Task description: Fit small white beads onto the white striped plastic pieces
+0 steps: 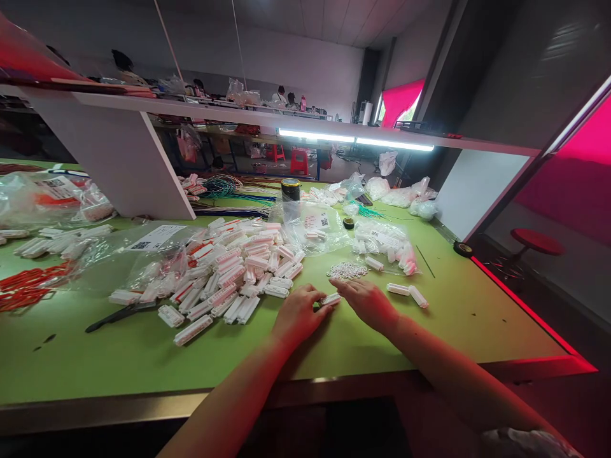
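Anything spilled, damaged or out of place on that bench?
Mildly odd: dark flecks on the green tabletop, left of the black tool. They lie apart from the piled white parts and could be scraps or stains.

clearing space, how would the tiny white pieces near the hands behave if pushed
The tiny white pieces would probably scatter: they lie loose on the green tabletop. Each is likely light, being far smaller than the white block in the left hand.

We are counting one left hand (300, 312), one right hand (367, 304), one held block (331, 299), two blocks (419, 296) at far right, one pile of white bits (347, 271), two small tape rolls (348, 224), three red stools (299, 161) and two lamp tubes (315, 135); the heaped blocks (231, 275) are exceeding our count.
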Demonstrator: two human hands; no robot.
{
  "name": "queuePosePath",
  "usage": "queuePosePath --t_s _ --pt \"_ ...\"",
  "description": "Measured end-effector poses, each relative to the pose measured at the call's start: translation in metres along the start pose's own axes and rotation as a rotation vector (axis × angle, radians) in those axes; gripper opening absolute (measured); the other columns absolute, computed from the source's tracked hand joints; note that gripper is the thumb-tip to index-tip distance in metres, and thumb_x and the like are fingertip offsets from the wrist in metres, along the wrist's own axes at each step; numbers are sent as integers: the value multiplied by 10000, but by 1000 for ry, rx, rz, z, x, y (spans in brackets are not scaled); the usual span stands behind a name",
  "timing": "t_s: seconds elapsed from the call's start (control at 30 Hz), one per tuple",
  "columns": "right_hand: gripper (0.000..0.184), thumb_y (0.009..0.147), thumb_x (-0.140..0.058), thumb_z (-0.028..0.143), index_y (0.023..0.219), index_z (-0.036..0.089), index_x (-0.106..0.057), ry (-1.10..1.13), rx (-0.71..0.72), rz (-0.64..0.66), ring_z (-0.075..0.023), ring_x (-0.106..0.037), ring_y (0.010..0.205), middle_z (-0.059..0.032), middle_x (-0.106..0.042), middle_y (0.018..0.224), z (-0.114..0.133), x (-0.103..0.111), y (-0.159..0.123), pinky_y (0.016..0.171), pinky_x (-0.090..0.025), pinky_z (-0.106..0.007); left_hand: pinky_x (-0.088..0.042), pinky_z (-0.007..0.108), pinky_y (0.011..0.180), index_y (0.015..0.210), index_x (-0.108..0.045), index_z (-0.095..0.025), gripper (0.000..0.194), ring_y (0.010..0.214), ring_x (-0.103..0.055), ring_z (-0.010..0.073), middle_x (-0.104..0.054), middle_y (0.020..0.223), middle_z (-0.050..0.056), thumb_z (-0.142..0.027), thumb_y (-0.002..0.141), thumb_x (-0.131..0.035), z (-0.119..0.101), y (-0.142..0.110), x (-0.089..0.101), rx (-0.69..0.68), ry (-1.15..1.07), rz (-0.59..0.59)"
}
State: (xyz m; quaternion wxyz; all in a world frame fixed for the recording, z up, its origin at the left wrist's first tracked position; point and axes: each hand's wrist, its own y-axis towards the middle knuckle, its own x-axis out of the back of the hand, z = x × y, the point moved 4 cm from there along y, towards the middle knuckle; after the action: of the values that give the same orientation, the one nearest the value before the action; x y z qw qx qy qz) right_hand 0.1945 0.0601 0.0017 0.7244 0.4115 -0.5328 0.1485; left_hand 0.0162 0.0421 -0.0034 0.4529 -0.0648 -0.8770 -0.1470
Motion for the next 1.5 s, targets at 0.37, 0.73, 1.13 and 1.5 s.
queuePosePath --t_s 0.37,0.73,1.13,1.5 --pt "487 1010 -514 125 1491 201 -494 -228 212 93 -220 -648 864 -80 -743 981 23 7 4 782 -503 -351 -452 312 756 940 -791 -192 239 792 -619 200 -655 836 57 -374 926 -637 -5 0 3 -47 -25 1" --pt "503 986 -558 122 1479 218 -531 -123 65 71 -207 -685 864 -72 -768 958 18 1 0 798 -518 -327 -452 304 729 927 -801 -199 294 767 -630 190 -678 843 59 -436 919 -628 -4 -1 4 -37 -68 -8" --pt "419 978 -603 175 1388 262 -610 190 -209 -49 -184 -736 899 -16 -802 999 -4 -4 -1 847 -551 -294 -445 308 727 944 -813 -220 305 787 -627 197 -675 848 59 -456 914 -622 -2 -1 1 -40 -90 -4" --pt "404 988 -553 117 1371 217 -631 -59 -9 -24 -204 -699 858 -67 -787 936 7 1 0 794 -527 -313 -460 316 754 931 -808 -204 336 807 -637 203 -686 859 63 -485 912 -625 -3 -1 2 -27 -112 -19"
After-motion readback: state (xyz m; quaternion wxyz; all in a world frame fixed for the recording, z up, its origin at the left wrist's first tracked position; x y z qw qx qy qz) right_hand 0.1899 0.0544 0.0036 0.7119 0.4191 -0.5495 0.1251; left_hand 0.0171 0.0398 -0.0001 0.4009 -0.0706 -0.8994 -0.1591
